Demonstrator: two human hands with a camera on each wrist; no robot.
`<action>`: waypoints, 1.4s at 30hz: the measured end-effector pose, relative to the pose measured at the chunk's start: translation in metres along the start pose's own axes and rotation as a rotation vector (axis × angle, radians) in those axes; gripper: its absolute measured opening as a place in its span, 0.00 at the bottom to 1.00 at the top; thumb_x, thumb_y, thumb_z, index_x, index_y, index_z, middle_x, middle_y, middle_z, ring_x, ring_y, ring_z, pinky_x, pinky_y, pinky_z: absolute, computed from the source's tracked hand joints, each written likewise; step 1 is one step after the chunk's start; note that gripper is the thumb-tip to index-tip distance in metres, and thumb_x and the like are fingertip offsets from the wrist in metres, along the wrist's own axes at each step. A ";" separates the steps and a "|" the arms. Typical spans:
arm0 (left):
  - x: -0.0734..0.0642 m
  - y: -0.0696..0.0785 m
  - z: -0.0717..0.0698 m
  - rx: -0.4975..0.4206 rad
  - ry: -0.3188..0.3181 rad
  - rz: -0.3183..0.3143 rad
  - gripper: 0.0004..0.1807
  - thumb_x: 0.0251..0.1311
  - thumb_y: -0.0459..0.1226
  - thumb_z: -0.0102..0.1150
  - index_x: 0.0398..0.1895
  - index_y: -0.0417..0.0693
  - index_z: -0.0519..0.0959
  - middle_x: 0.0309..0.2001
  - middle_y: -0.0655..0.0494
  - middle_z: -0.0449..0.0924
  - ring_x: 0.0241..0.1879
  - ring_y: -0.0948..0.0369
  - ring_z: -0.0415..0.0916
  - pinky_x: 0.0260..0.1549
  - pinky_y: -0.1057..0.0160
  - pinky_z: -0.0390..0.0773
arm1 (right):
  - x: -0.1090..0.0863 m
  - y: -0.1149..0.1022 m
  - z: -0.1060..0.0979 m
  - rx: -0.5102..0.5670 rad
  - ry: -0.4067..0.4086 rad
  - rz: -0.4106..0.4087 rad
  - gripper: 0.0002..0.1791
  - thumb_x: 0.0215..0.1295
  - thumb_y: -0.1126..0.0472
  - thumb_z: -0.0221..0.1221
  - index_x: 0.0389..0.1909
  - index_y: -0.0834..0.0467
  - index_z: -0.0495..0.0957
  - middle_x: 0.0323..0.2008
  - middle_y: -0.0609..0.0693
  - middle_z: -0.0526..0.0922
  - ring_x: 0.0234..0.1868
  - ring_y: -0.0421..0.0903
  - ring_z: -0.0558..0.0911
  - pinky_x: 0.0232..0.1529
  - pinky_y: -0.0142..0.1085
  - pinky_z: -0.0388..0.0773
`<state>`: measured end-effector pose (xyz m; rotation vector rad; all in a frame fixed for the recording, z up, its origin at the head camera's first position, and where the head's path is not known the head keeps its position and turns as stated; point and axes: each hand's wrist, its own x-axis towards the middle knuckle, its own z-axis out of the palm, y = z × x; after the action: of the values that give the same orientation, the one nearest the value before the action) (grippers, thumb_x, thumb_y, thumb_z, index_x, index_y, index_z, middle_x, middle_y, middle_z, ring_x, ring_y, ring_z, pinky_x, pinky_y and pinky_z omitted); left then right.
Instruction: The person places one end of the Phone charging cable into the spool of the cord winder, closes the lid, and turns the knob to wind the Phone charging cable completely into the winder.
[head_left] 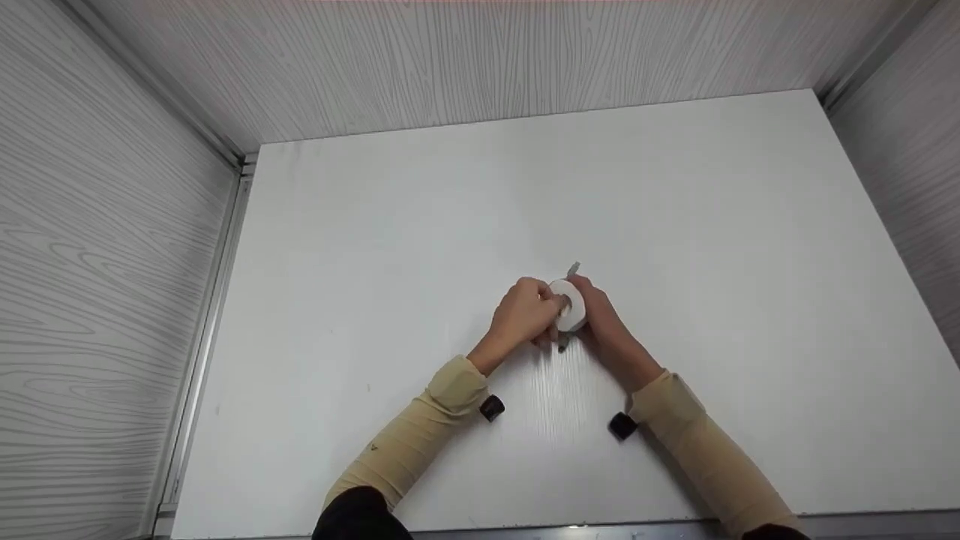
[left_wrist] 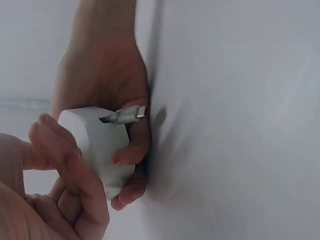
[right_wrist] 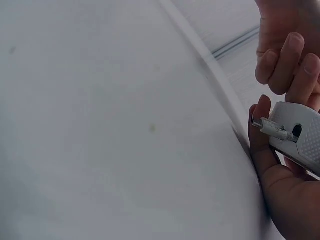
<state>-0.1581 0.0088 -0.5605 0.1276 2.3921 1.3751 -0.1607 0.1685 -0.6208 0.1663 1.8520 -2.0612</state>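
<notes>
A round white cable winder [head_left: 577, 316] with a hole in its middle is held low over the table. My right hand [head_left: 604, 321] grips it from the right, fingers curled under its rim. From the left, my left hand [head_left: 521, 311] has curled fingers at its face, with a fingertip in the central hole. A short USB-C plug [left_wrist: 131, 115] pokes out of a slot in the winder's side. The same plug [right_wrist: 272, 129] shows in the right wrist view, below the left fingers. At the winder's far side a grey cable end [head_left: 574, 268] sticks out.
A white table [head_left: 390, 240] spreads under both hands. Wood-grain panels [head_left: 450, 60] stand at the back, left and right. Small black wrist cameras [head_left: 492, 408] hang beside the beige sleeves [head_left: 420, 427].
</notes>
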 end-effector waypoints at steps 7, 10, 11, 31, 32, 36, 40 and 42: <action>-0.008 -0.007 0.005 -0.042 -0.045 0.044 0.15 0.77 0.43 0.58 0.32 0.45 0.84 0.13 0.57 0.83 0.09 0.66 0.76 0.14 0.68 0.73 | -0.004 0.007 -0.006 0.010 -0.015 0.012 0.29 0.84 0.41 0.40 0.44 0.56 0.83 0.36 0.44 0.87 0.43 0.39 0.82 0.51 0.30 0.77; -0.015 -0.009 0.005 0.060 -0.059 0.114 0.13 0.78 0.42 0.55 0.39 0.45 0.85 0.16 0.58 0.85 0.11 0.68 0.78 0.15 0.70 0.70 | -0.005 0.009 -0.006 0.058 -0.032 0.042 0.29 0.83 0.40 0.40 0.47 0.57 0.82 0.39 0.44 0.86 0.43 0.39 0.82 0.51 0.30 0.78; -0.017 -0.010 0.004 0.085 -0.067 0.138 0.13 0.78 0.41 0.55 0.41 0.44 0.85 0.17 0.58 0.86 0.12 0.69 0.78 0.15 0.70 0.70 | -0.005 0.009 -0.006 0.078 -0.030 0.052 0.29 0.83 0.40 0.41 0.48 0.58 0.81 0.40 0.45 0.86 0.43 0.39 0.82 0.51 0.30 0.78; -0.004 -0.025 -0.010 0.735 0.132 0.616 0.09 0.77 0.46 0.59 0.44 0.53 0.84 0.31 0.60 0.91 0.22 0.67 0.74 0.22 0.61 0.78 | -0.004 0.009 -0.006 0.132 -0.044 0.069 0.29 0.83 0.40 0.41 0.56 0.60 0.78 0.41 0.43 0.85 0.41 0.37 0.81 0.47 0.27 0.78; -0.003 -0.025 -0.010 0.778 0.167 0.669 0.08 0.77 0.45 0.59 0.44 0.53 0.83 0.30 0.60 0.90 0.20 0.67 0.72 0.20 0.61 0.77 | -0.004 0.009 -0.006 0.135 -0.051 0.062 0.29 0.83 0.40 0.41 0.53 0.60 0.80 0.39 0.44 0.86 0.39 0.37 0.82 0.46 0.28 0.79; -0.001 -0.026 -0.012 0.878 0.255 0.830 0.05 0.76 0.43 0.60 0.48 0.54 0.80 0.31 0.62 0.90 0.17 0.69 0.70 0.16 0.64 0.75 | -0.003 0.010 -0.007 0.115 -0.052 0.040 0.28 0.83 0.40 0.42 0.50 0.57 0.83 0.38 0.43 0.86 0.39 0.37 0.81 0.48 0.28 0.78; 0.002 -0.027 -0.016 0.933 0.277 0.905 0.08 0.72 0.42 0.65 0.51 0.59 0.81 0.33 0.63 0.89 0.16 0.68 0.73 0.16 0.66 0.73 | -0.003 0.010 -0.006 0.078 -0.040 0.041 0.28 0.84 0.40 0.40 0.55 0.57 0.79 0.41 0.42 0.84 0.43 0.37 0.80 0.51 0.28 0.76; 0.002 -0.027 -0.018 0.983 0.286 0.936 0.10 0.70 0.42 0.67 0.51 0.60 0.81 0.32 0.63 0.87 0.16 0.67 0.73 0.16 0.66 0.73 | -0.002 0.010 -0.006 0.066 -0.031 0.050 0.29 0.84 0.41 0.39 0.59 0.58 0.77 0.44 0.41 0.84 0.45 0.36 0.80 0.53 0.28 0.76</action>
<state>-0.1640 -0.0192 -0.5760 1.5270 3.1826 0.2819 -0.1561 0.1740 -0.6302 0.1952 1.7457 -2.0798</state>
